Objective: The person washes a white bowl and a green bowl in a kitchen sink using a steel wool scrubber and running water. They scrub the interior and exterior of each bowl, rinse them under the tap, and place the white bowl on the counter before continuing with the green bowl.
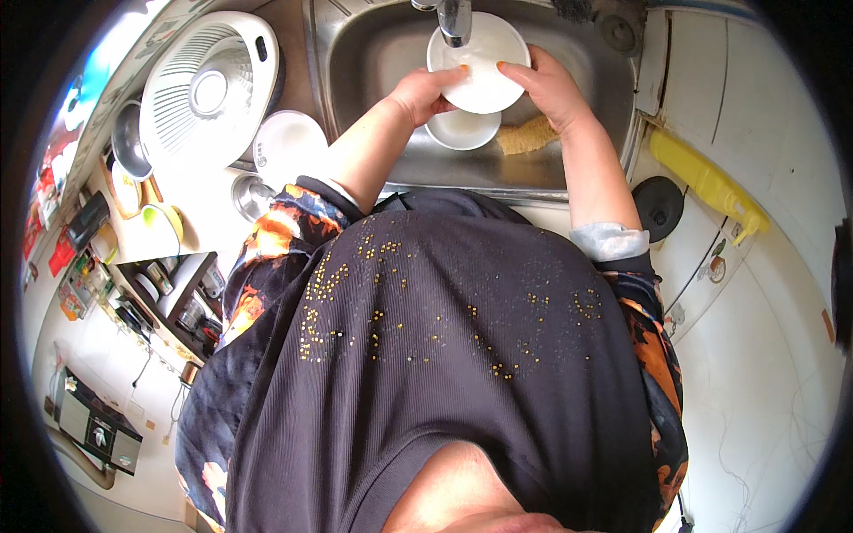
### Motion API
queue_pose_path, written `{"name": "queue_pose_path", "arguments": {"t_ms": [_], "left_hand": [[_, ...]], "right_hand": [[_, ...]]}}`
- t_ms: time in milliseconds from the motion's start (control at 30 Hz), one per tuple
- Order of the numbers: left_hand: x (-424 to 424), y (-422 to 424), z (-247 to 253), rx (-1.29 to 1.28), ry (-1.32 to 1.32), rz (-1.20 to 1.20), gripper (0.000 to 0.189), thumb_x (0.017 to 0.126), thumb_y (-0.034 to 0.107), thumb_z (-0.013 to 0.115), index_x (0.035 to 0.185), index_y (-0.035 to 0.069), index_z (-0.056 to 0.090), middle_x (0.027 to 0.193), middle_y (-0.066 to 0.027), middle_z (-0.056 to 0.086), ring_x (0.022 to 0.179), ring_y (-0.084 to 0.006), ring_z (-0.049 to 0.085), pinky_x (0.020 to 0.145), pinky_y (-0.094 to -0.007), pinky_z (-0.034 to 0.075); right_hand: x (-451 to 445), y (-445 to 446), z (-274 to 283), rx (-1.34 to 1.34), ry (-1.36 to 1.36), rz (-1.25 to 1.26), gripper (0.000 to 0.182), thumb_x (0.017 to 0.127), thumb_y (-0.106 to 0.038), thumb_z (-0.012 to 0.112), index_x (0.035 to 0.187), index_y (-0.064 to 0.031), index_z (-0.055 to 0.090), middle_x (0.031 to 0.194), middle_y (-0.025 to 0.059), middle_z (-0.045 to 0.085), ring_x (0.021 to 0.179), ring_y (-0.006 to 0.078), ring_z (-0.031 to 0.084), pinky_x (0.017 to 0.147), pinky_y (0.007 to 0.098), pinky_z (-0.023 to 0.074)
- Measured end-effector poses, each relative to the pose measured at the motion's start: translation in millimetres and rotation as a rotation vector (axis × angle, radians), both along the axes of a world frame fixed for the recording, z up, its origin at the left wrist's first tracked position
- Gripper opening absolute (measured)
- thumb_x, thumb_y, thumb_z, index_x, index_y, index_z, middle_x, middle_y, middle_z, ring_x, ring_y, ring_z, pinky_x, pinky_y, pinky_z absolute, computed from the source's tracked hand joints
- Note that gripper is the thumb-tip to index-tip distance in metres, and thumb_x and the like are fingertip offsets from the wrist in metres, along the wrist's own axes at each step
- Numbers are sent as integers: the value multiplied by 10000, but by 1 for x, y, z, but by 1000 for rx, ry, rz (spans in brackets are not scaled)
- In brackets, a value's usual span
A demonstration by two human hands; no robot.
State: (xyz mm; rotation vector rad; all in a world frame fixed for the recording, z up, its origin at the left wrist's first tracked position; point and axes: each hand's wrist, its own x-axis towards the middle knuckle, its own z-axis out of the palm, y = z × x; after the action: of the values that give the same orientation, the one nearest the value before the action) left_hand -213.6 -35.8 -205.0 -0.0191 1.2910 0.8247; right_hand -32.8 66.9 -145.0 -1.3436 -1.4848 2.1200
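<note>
Both my hands hold a white dish (pixel 490 83) by its rim under the metal faucet (pixel 456 23). My left hand (pixel 426 93) grips the left side, thumb on the inner face. On the right side, my right hand (pixel 550 86) does the same, with its thumb over the rim. Below the dish a white bowl (pixel 463 130) stands in the stainless steel sink (pixel 380 73), partly covered by the dish. A tan scrubbing cloth or sponge (pixel 528 137) lies on the sink floor beside that bowl, near my right wrist. Whether water is running I cannot tell.
A large white slotted basin (pixel 156 86) stands left of the sink. Near it are a white lidded or shallow dish (pixel 290 143), a metal bowl (pixel 252 196) and a dark pan (pixel 128 140). At right are a yellow pump bottle (pixel 700 176) and a black round lid (pixel 658 208).
</note>
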Motion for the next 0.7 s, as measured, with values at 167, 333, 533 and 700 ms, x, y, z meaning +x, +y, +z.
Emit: {"name": "queue_pose_path", "arguments": {"t_ms": [167,333,533,700], "left_hand": [[9,-2,7,8,42,-54,416,886,207,648,1226,-8,544,1089,-117,649,948,-215,653,770,-337,566],[2,-2,29,244,38,-18,430,824,48,591,1250,36,535,1100,-138,649,987,-257,646,778,-373,567],[1,15,50,291,1110,-674,374,809,86,547,1182,71,554,1165,-179,585,966,-347,633,812,-443,525],[-2,26,56,388,1447,-829,252,862,156,521,1095,68,565,1097,-178,577,959,-363,615,791,-476,516]], "right_hand": [[3,-6,-19,195,-224,-29,406,861,-239,643,1171,21,603,1082,146,669,993,213,628,868,343,485],[2,-23,-63,-61,-363,-241,422,854,-303,685,1137,4,625,990,131,693,813,171,665,662,300,519],[-20,-44,-84,61,-535,23,486,792,-282,737,1148,21,602,892,136,699,634,198,675,599,318,532],[-12,-49,-93,52,-449,-43,472,781,-209,729,1176,11,592,977,171,684,639,201,678,625,329,540]]}}
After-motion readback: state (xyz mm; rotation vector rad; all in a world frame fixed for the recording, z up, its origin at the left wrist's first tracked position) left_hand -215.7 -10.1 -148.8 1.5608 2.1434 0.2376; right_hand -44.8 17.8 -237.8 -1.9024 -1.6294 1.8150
